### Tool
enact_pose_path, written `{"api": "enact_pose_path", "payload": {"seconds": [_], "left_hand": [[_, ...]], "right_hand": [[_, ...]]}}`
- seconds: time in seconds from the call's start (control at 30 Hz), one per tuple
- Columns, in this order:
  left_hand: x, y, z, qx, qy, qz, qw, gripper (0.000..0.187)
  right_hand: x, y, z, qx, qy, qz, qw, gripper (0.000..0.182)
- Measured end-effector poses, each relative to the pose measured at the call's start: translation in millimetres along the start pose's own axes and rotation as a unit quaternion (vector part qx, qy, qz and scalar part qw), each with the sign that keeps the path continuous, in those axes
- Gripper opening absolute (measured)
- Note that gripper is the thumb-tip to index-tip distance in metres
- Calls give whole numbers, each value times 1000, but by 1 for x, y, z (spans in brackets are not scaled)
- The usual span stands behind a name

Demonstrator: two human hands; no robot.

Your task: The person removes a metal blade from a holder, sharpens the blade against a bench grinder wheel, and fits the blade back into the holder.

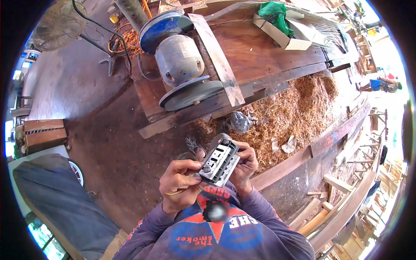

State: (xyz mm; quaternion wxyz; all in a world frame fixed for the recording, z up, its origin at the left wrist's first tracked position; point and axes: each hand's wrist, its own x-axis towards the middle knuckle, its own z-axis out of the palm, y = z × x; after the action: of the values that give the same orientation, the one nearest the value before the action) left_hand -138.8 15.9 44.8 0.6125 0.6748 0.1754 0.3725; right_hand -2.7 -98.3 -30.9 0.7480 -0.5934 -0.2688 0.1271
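Both my hands hold a small black and silver slotted metal part [219, 161] in front of my chest, tilted. My left hand [180, 181] pinches its lower left end between fingers and thumb. On the other side, my right hand [245, 164] has its fingers curled round the upper right edge. Beyond the part, a bench grinder [180, 58] with two wheels stands on the wooden bench [242, 56]. The palm sides of both hands are partly hidden by the part.
Wood shavings [299, 102] lie in a heap beside the bench. An open cardboard box [277, 32] with a green bag [275, 16] is on the bench. A covered object [65, 203] stands at the lower left. Another person [383, 84] is far off at the right.
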Motion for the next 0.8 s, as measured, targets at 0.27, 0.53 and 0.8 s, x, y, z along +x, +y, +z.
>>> {"api": "enact_pose_path", "payload": {"seconds": [0.27, 0.53, 0.8], "left_hand": [[4, 7, 5, 61, -35, 18, 997, 32], [9, 9, 11, 73, -16, 1, 997, 34], [8, 7, 19, 31, 20, -36, 999, 36]], "right_hand": [[-5, 3, -4, 145, -4, 150, 978, 23], [-7, 13, -10, 111, -7, 153, 982, 27], [-6, 12, -8, 108, -5, 184, 977, 29]]}}
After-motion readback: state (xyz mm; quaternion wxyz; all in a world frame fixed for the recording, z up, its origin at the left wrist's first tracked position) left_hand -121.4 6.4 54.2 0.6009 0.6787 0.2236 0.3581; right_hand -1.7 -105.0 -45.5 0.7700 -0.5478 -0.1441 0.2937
